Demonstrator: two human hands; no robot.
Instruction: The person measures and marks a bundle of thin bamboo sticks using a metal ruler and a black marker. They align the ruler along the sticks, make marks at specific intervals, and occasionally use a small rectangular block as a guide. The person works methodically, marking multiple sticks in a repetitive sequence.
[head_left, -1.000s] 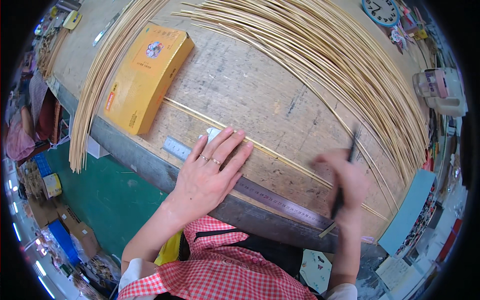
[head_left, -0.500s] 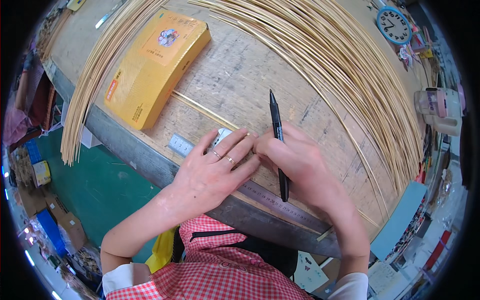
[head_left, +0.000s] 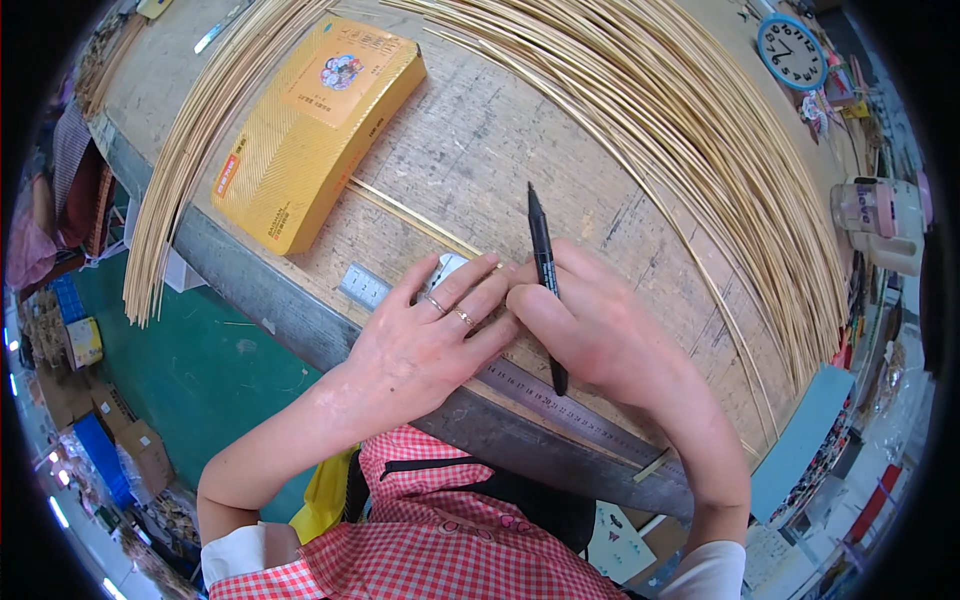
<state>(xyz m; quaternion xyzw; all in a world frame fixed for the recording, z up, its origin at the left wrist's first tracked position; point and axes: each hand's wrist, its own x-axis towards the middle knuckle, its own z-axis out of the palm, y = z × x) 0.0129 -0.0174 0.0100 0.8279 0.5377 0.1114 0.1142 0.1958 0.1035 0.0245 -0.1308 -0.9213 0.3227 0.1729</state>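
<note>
My left hand (head_left: 410,345), with rings on two fingers, curls palm down over a metal ruler (head_left: 540,395) near the table's front edge. Its fingertips close on the near end of thin bamboo strips (head_left: 415,221), which run from beside the yellow box. A small pale object (head_left: 449,268) shows between its fingers. Held in my right hand (head_left: 600,320) is a black marker pen (head_left: 541,240), its narrow tip pointing up and away from the ruler. The right thumb and fingertips meet the left fingertips; what lies between them is hidden.
The yellow box (head_left: 310,130) lies left of centre on the wooden table (head_left: 480,130). Bundles of long bamboo sticks lie at the left (head_left: 190,160) and right (head_left: 700,150). Near the far right stand a blue clock (head_left: 791,52) and a plastic jar (head_left: 862,207).
The marker has shifted slightly left and its upper end leans further left. My right hand has moved a little with it. The left hand stays nearly still.
</note>
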